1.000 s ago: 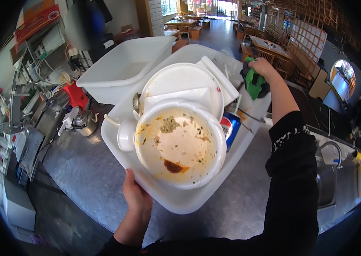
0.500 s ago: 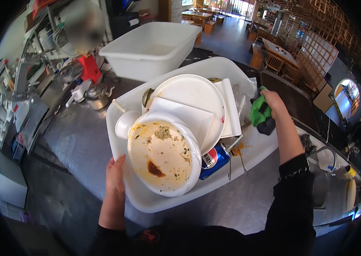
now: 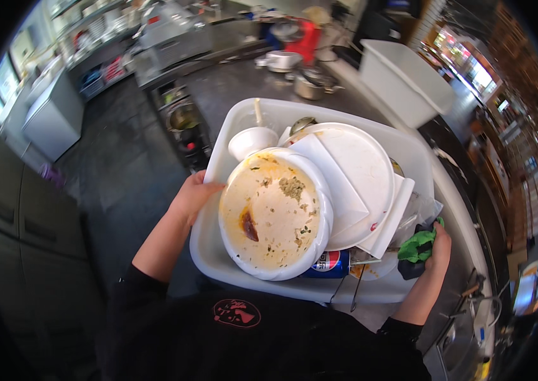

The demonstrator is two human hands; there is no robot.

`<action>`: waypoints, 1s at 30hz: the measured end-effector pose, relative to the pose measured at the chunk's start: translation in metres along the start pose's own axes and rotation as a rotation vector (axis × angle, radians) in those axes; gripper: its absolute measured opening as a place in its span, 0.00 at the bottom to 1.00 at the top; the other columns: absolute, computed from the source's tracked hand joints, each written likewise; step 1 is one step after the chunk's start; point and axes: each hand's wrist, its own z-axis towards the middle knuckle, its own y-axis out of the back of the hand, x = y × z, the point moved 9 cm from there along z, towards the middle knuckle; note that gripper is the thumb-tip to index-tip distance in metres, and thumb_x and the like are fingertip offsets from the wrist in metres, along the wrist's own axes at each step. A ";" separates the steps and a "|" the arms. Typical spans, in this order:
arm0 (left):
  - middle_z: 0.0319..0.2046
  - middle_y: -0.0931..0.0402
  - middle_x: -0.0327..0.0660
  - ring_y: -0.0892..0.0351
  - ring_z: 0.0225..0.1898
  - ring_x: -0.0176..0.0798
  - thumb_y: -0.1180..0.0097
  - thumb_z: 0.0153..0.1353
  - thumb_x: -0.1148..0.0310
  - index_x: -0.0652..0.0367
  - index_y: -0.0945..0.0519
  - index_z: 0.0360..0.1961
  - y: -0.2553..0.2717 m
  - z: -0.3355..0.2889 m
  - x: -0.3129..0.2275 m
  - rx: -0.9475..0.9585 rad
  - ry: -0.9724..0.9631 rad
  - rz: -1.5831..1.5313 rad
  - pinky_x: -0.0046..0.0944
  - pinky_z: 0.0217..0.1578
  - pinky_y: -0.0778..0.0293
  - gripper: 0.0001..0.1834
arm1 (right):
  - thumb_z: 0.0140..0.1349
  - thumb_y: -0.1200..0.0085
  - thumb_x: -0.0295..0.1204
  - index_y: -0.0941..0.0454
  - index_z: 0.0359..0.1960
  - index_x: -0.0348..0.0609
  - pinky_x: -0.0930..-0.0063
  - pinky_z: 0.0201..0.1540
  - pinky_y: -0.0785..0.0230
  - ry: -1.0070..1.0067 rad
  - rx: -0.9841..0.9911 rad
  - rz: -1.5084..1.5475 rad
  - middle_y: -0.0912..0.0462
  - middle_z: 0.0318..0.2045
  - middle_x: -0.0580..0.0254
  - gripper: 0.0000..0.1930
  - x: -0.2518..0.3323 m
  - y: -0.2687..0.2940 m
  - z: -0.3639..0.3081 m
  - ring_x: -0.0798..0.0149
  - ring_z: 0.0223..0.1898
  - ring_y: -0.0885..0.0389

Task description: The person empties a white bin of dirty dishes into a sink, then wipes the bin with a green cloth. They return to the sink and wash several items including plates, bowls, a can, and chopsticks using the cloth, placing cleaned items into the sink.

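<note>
A white plastic tub (image 3: 204,251) of used tableware is close in front of my body. My left hand (image 3: 194,198) is closed over its left rim. At the right end, my right hand (image 3: 439,249) is closed on a crumpled green and black cloth (image 3: 416,246), against the tub's rim; how far the fingers grip the rim is hidden. A food-smeared white bowl (image 3: 275,219) lies in the tub, overlapping a folded white sheet (image 3: 327,181) and a large white plate (image 3: 370,168). A small white cup (image 3: 253,141), a blue can (image 3: 327,265) and thin metal wires (image 3: 355,291) surround them.
Beyond the tub runs a metal counter (image 3: 231,82) with metal pots (image 3: 309,86) and a red object (image 3: 304,43). Another white tub (image 3: 402,79) stands at the far right. Dark cabinets (image 3: 34,222) and a tiled floor (image 3: 126,159) lie to the left.
My view has swung left, and the tub has turned and moved closer to my body. My right hand has come down with the cloth to the tub's right end.
</note>
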 end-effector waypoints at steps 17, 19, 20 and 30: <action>0.39 0.20 0.47 0.19 0.37 0.42 0.49 0.56 0.77 0.67 0.24 0.48 0.528 -0.131 -0.014 -0.708 0.083 -0.127 0.41 0.41 0.24 0.17 | 0.61 0.47 0.35 0.23 0.34 0.30 0.68 0.33 0.30 -0.047 0.797 -0.076 0.20 0.29 0.57 0.15 -0.016 -0.626 -0.240 0.65 0.30 0.21; 0.39 0.20 0.47 0.19 0.38 0.42 0.50 0.56 0.77 0.67 0.24 0.47 0.566 -0.131 -0.008 -0.812 0.074 -0.154 0.41 0.42 0.24 0.16 | 0.62 0.49 0.36 0.22 0.34 0.30 0.66 0.31 0.28 0.002 0.893 -0.144 0.19 0.28 0.56 0.16 -0.012 -0.709 -0.255 0.62 0.27 0.19; 0.39 0.21 0.47 0.19 0.38 0.43 0.50 0.56 0.77 0.67 0.24 0.47 0.587 -0.125 -0.009 -0.853 0.063 -0.159 0.41 0.42 0.24 0.16 | 0.62 0.49 0.36 0.22 0.34 0.31 0.67 0.32 0.28 -0.003 0.934 -0.149 0.18 0.28 0.56 0.16 -0.010 -0.756 -0.263 0.62 0.27 0.19; 0.43 0.22 0.50 0.20 0.42 0.45 0.52 0.57 0.77 0.67 0.27 0.50 0.808 -0.054 -0.095 -1.137 0.033 -0.313 0.43 0.45 0.25 0.18 | 0.59 0.49 0.35 0.20 0.30 0.29 0.67 0.30 0.30 -0.025 1.329 -0.140 0.19 0.25 0.57 0.16 0.057 -1.197 -0.407 0.64 0.26 0.20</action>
